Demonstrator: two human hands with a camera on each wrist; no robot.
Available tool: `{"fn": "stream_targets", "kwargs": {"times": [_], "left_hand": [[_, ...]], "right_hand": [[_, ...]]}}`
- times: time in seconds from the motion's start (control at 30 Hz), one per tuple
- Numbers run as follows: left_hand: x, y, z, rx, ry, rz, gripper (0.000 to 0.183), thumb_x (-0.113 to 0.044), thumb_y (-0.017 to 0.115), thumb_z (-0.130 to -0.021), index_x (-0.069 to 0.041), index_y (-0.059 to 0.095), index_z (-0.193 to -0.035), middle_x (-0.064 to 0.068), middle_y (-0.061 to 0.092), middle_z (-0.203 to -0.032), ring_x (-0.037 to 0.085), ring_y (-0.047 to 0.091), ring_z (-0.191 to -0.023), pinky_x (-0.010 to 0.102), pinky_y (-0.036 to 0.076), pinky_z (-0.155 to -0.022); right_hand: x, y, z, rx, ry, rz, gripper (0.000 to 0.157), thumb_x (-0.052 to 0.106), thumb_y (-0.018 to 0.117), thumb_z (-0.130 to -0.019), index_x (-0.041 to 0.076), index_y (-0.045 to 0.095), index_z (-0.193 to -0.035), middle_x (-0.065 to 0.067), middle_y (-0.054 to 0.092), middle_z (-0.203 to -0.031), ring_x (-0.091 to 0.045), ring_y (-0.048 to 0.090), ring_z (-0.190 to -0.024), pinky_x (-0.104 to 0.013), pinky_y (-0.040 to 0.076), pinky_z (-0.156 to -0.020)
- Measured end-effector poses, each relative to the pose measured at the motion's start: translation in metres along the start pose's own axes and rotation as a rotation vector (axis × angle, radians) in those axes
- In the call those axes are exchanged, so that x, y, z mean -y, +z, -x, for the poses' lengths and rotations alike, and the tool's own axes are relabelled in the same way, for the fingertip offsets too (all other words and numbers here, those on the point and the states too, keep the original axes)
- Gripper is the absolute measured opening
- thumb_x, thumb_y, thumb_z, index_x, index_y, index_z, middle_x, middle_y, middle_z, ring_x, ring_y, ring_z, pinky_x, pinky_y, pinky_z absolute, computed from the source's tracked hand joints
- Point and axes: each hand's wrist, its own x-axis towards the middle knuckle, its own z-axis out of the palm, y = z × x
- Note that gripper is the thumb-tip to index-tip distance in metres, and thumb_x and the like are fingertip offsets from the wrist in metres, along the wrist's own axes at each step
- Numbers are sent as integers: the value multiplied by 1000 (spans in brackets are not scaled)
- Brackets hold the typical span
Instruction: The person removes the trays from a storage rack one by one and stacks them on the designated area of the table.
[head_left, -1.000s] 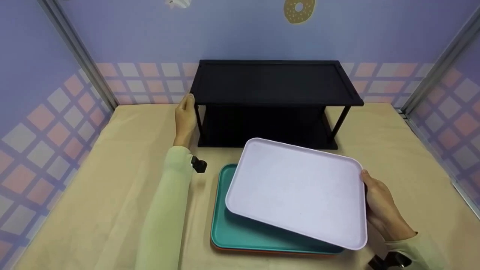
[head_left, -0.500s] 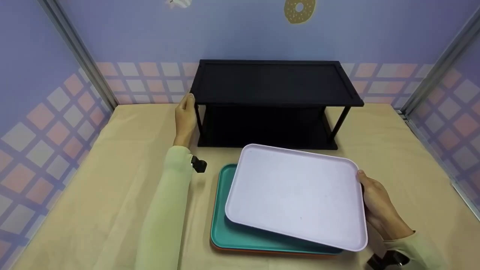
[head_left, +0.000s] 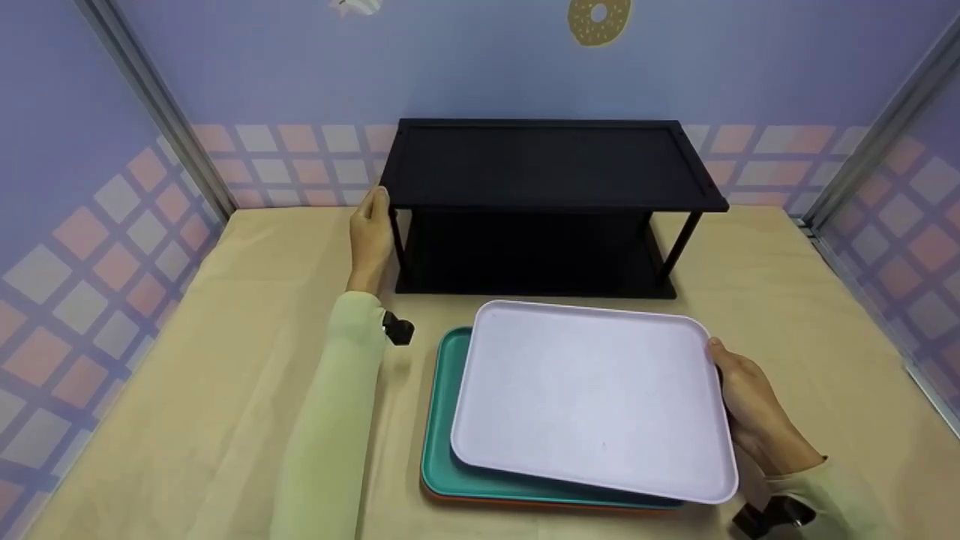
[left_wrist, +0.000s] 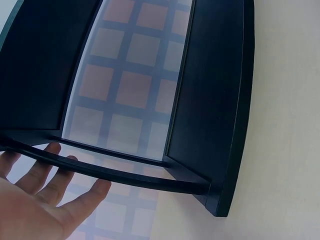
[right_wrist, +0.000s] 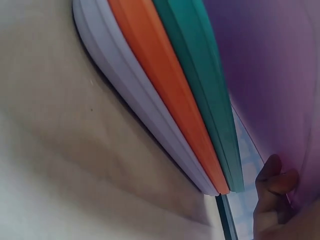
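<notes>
My right hand [head_left: 757, 409] grips the right short side of a pale lavender tray [head_left: 592, 397], thumb near its upper rim. The tray is slightly askew over a stack topped by a teal tray [head_left: 444, 427]. In the right wrist view, an orange tray [right_wrist: 160, 75] and a pale grey-lavender tray [right_wrist: 127, 75] show under the teal one, and a gap separates the held tray from the stack. My left hand [head_left: 371, 240] touches the left side of a black two-tier rack [head_left: 540, 165]. Its fingers [left_wrist: 85, 205] are spread and fairly straight against the front post.
Cream cloth covers the table [head_left: 225, 360]. A purple-blue wall with a pink and white checked band [head_left: 315, 165] stands behind the rack, and more wall rises at both sides. Metal posts [head_left: 161, 112] mark the corners. The rack's lower shelf [head_left: 525, 255] lies just beyond the trays.
The lavender tray's far edge has come toward me and dropped, and the tray has turned straighter over the stack. My right hand has shifted slightly left with it. The left hand and rack are still.
</notes>
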Motion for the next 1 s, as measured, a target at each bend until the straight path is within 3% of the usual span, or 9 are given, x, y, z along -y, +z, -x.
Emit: {"fn": "stream_targets", "kwargs": {"times": [0.43, 0.57, 0.8, 0.9, 1.0], "left_hand": [[-1, 1, 1, -21, 7, 5, 49, -30, 40, -111, -5, 47, -153, 13, 42, -160, 25, 35, -152, 27, 30, -124], [-1, 2, 2, -47, 13, -2, 47, -32, 42, -111, -5, 57, -146, 13, 47, -157, 25, 38, -150, 31, 33, -123], [-1, 2, -2, -27, 7, 11, 49, -30, 41, -112, -4, 47, -152, 13, 43, -160, 25, 36, -151, 26, 30, -123], [-1, 1, -2, -27, 3, 10, 49, -30, 41, -112, -3, 46, -153, 13, 42, -160, 25, 35, -151, 26, 29, -124], [0, 1, -2, -27, -4, 1, 49, -31, 40, -112, -5, 47, -153, 12, 42, -160, 25, 35, -151, 26, 30, -124]], "right_hand": [[0, 3, -4, 42, 18, 39, 51, 53, 36, -109, 6, 56, -108, 1, 67, -85, -14, 69, -75, -35, 62, -68], [1, 4, -4, 39, 26, 47, 51, 53, 36, -109, 7, 56, -107, 1, 66, -85, -14, 69, -74, -35, 61, -68], [1, 6, -4, 74, 46, 17, 49, 51, 38, -109, 6, 56, -108, 0, 67, -87, -15, 68, -77, -35, 61, -70], [1, 7, -4, 95, 43, 12, 50, 50, 37, -110, 3, 53, -113, -1, 65, -90, -15, 67, -80, -34, 60, -73], [2, 8, -4, 97, 35, 29, 53, 48, 36, -111, -1, 47, -127, -1, 63, -97, -14, 65, -84, -33, 60, -76]]}}
